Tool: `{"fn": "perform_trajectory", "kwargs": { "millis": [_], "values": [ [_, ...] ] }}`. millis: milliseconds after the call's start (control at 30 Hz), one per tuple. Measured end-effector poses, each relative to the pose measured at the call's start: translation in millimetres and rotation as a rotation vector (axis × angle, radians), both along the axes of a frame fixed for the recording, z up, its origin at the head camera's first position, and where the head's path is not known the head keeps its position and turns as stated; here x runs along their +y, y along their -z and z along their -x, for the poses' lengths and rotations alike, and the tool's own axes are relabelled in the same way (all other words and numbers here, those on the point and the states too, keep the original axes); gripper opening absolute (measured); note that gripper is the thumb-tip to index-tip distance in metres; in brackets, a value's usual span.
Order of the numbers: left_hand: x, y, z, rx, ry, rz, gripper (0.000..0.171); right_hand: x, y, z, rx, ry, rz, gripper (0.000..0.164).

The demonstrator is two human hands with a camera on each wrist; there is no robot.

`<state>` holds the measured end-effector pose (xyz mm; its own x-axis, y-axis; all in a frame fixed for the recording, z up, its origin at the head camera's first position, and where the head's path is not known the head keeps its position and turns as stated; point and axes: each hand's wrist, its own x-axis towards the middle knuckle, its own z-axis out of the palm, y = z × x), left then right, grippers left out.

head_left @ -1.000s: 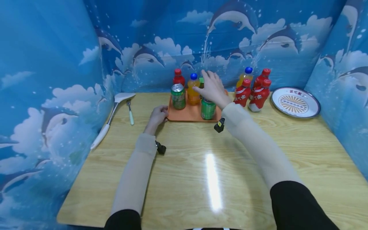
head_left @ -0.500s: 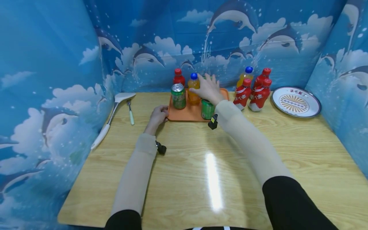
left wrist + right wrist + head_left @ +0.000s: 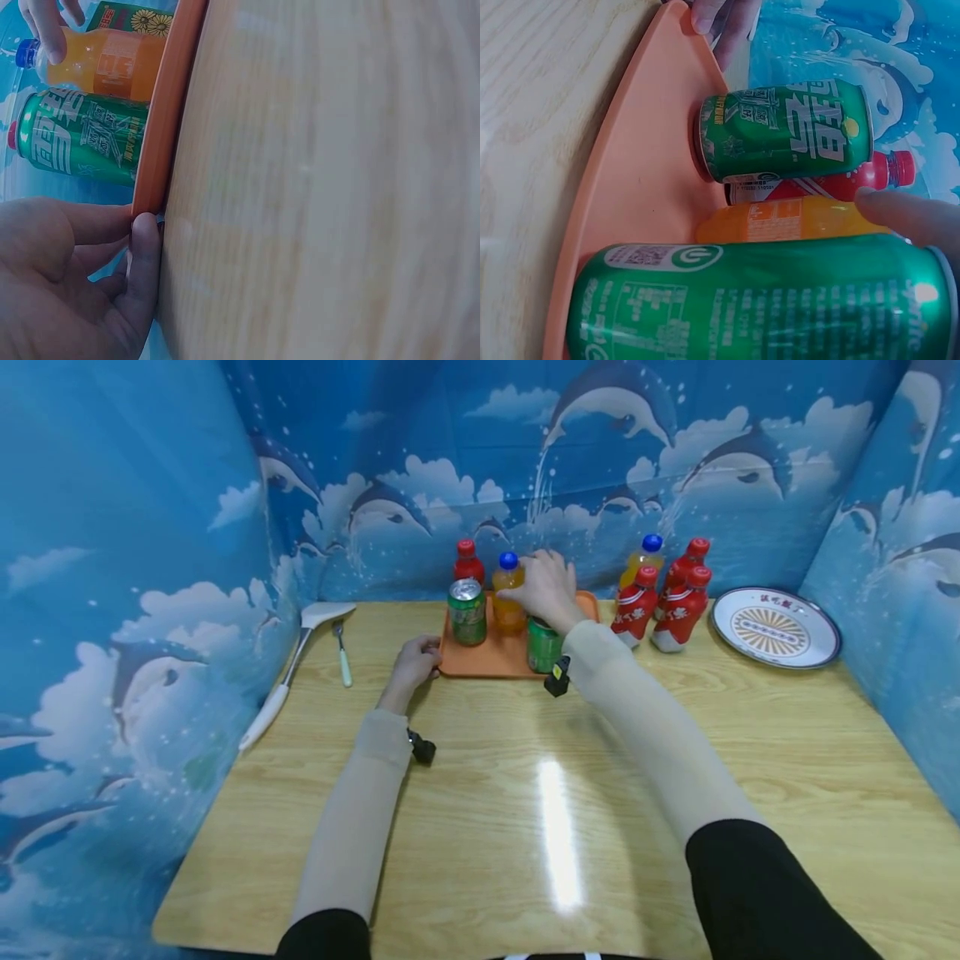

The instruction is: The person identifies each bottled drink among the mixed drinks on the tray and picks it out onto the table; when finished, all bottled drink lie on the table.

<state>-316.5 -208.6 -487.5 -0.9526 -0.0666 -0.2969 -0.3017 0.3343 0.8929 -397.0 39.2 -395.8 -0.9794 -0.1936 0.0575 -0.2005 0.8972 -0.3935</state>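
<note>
The right hand [image 3: 547, 587] has shifted leftward over the tray [image 3: 498, 662] since a second ago, and its fingers, spread before, now bend downward. Whether they grasp anything I cannot tell. The left hand [image 3: 414, 664] has stayed put, pinching the tray's left edge between thumb and finger. The tray lies flat near the table's back edge, long axis running left to right. On it the orange drink bottle [image 3: 508, 606] stands upright, blue cap up, close to the right hand's thumb. The left can [image 3: 467, 618] and right can [image 3: 543, 650] are also upright; a green carton [image 3: 139, 19] is partly hidden beyond the bottle. A red bottle [image 3: 468, 564] stands cap up behind the left can.
</note>
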Motion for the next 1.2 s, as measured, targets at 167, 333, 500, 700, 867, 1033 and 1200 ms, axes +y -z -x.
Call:
{"fn": "perform_trajectory", "kwargs": {
  "millis": [167,333,500,700,867,1033,1200],
  "values": [
    [1,1.4,0.0,0.006,-0.016,0.006,0.053,2,-5.0,-2.7,0.090,-0.034,0.007,0.078],
    [1,0.1,0.7,0.009,-0.014,0.016,0.053,4,-21.3,-11.4,0.111,-0.055,0.088,0.081],
    [0,0.3,1.0,0.007,-0.012,0.011,0.053,6,-35.9,-21.1,0.034,-0.047,0.207,0.084],
    [1,2.6,0.8,0.005,-0.014,0.005,0.052,8,-40.7,-27.5,0.030,-0.069,0.368,0.080],
    [0,5.1,2.0,0.009,-0.015,0.003,0.052,11,-42.2,-30.7,0.019,-0.083,0.562,0.076],
    [0,5.6,2.5,0.016,-0.022,-0.001,0.052,13,-47.1,-33.1,-0.020,-0.127,0.672,0.073],
    [0,5.0,2.0,0.019,-0.021,0.005,0.052,15,-53.2,-36.0,-0.103,-0.203,0.798,0.070]
  ]
}}
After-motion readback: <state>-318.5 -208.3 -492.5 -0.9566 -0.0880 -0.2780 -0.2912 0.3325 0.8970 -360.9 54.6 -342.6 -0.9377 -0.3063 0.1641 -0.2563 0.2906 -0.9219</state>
